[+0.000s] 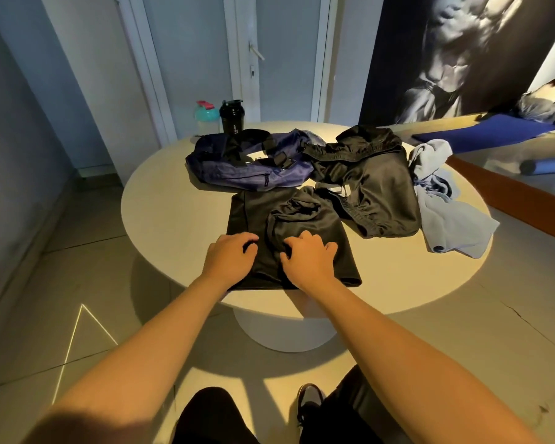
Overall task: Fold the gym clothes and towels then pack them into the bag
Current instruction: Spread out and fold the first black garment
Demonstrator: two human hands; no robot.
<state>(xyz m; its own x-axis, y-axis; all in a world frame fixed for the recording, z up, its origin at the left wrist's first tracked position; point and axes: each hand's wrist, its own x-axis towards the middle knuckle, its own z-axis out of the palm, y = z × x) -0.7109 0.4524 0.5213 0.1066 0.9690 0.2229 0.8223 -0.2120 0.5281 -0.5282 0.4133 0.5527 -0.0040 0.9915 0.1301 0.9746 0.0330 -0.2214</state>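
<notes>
Both hands – left hand [229, 256] and right hand [308, 256] – lie side by side on a black garment [253, 213] spread at the near edge of the round white worktop [173, 219], fingers curled and gripping its cloth. Beyond it lies the navy bag [247, 168], slumped; to its right a second black garment [369, 184] in a heap touches a crumpled pale blue towel [449, 219]. A teal bottle [205, 118] and a black shaker [231, 118] stand at the far edge – behind the bag.
</notes>
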